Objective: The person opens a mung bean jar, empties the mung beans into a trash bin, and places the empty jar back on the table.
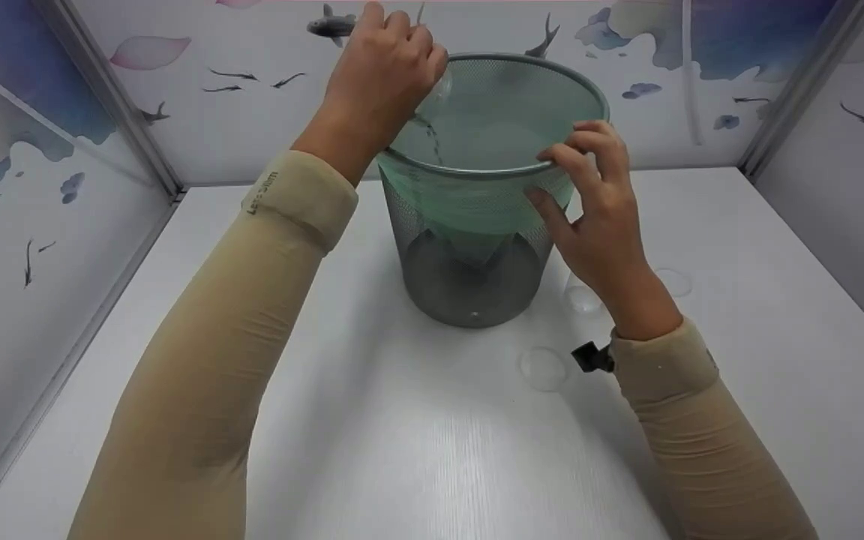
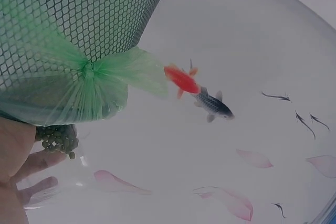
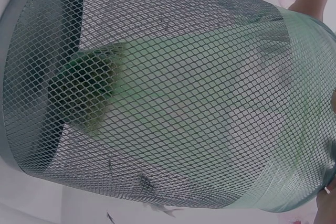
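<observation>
At the back of the table stands a dark mesh wastebasket [image 1: 469,292], lined with a translucent green bag [image 1: 451,199] folded over its rim. My left hand [image 1: 394,64] holds a tilted clear plastic cup [image 1: 443,90] over the basket's left side. From it a thin stream of small dark beads or beans [image 1: 433,141] falls inside; the left wrist view shows them as greenish round pellets [image 2: 59,139] at the cup's mouth. Beside them the bag is knotted [image 2: 89,69]. My right hand [image 1: 601,202] grips the rim, fingers over the top and thumb outside. The mesh [image 3: 184,98] fills the right wrist view.
On the white table [image 1: 417,420], a clear round lid [image 1: 543,369] lies in front of the basket. A clear container [image 1: 584,300] stands partly behind my right hand, with another clear disc [image 1: 676,283] to its right. Printed panels [image 1: 237,127] enclose the table's back and sides.
</observation>
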The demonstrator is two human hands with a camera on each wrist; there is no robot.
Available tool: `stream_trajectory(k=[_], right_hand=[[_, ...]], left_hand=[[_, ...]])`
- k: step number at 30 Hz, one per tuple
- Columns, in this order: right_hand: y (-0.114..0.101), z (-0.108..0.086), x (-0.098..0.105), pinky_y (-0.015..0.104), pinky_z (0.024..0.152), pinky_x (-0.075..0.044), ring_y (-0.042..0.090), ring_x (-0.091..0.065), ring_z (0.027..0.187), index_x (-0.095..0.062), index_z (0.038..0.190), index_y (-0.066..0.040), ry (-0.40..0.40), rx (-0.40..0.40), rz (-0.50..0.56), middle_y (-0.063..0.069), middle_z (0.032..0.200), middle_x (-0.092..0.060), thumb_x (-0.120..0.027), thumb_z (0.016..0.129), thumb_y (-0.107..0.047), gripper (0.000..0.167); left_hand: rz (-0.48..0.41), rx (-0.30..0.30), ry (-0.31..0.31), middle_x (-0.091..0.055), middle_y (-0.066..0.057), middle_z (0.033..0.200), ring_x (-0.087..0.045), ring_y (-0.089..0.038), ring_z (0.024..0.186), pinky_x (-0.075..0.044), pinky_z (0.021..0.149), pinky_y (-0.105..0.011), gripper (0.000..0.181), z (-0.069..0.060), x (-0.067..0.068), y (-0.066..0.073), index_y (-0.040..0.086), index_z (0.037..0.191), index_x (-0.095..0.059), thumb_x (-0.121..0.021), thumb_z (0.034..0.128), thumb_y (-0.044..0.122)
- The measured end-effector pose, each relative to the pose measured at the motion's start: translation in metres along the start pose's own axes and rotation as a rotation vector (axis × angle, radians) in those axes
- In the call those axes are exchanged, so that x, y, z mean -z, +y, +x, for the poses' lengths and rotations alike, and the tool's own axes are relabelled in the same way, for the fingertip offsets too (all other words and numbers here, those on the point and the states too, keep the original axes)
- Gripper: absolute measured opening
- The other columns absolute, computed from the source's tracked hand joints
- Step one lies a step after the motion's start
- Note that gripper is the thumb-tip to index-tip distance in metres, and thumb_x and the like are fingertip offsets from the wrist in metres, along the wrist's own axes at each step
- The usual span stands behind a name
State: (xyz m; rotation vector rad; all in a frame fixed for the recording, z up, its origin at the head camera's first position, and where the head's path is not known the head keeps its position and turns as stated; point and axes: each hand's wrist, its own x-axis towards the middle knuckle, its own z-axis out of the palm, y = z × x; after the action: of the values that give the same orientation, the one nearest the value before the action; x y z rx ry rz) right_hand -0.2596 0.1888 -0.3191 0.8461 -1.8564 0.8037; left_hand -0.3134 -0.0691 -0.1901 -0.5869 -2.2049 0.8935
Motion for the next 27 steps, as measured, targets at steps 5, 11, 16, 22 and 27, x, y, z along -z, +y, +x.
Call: stream_trajectory(k=[5, 11, 16, 22, 27], right_hand=[[0.0002, -0.0005, 0.0008, 0.057, 0.119, -0.036, 0.040, -0.044, 0.141, -0.066, 0.131, -0.008, -0.006, -0.012, -0.007, 0.023, 0.129, -0.055, -0.076, 0.101, -0.012, 0.032], [0.0008, -0.0009, 0.0010, 0.057, 0.119, -0.036, 0.040, -0.044, 0.141, -0.066, 0.130, -0.008, -0.007, -0.018, -0.010, 0.023, 0.130, -0.055, -0.075, 0.101, -0.013, 0.031], [0.0004, -0.0006, 0.0006, 0.057, 0.119, -0.036, 0.040, -0.044, 0.141, -0.066, 0.130, -0.007, -0.009, -0.015, -0.012, 0.023, 0.130, -0.055, -0.075, 0.101, -0.013, 0.031], [-0.0001, -0.0003, 0.0006, 0.057, 0.119, -0.036, 0.040, -0.045, 0.140, -0.066, 0.130, -0.007, -0.007, -0.009, -0.012, 0.022, 0.129, -0.055, -0.075, 0.101, -0.014, 0.031], [0.0003, -0.0006, -0.0002, 0.057, 0.119, -0.036, 0.040, -0.045, 0.140, -0.066, 0.129, -0.007, -0.004, -0.013, -0.011, 0.021, 0.128, -0.055, -0.075, 0.101, -0.013, 0.030]], left_hand=[[0.028, -0.011, -0.011, -0.068, -0.016, 0.114, -0.066, -0.031, 0.107, -0.053, 0.102, -0.046, 0.030, 0.0022, 0.0009, 0.0012, 0.001, 0.132, -0.060, -0.055, 0.1039, -0.008], [0.078, -0.051, -0.056, -0.067, -0.016, 0.115, -0.065, -0.031, 0.108, -0.053, 0.104, -0.047, 0.030, 0.0055, 0.0029, 0.0032, 0.000, 0.132, -0.058, -0.057, 0.1033, -0.009], [0.098, -0.081, -0.098, -0.066, -0.017, 0.114, -0.064, -0.033, 0.108, -0.051, 0.107, -0.050, 0.031, 0.0067, 0.0039, 0.0043, 0.000, 0.131, -0.056, -0.060, 0.1018, -0.010], [0.119, -0.114, -0.113, -0.067, -0.018, 0.118, -0.065, -0.034, 0.110, -0.051, 0.107, -0.049, 0.034, 0.0085, 0.0050, 0.0046, -0.001, 0.133, -0.056, -0.062, 0.1012, -0.010], [0.102, -0.129, -0.113, -0.067, -0.016, 0.117, -0.064, -0.032, 0.108, -0.052, 0.104, -0.046, 0.037, 0.0086, 0.0049, 0.0038, 0.001, 0.134, -0.056, -0.067, 0.0995, -0.007]])
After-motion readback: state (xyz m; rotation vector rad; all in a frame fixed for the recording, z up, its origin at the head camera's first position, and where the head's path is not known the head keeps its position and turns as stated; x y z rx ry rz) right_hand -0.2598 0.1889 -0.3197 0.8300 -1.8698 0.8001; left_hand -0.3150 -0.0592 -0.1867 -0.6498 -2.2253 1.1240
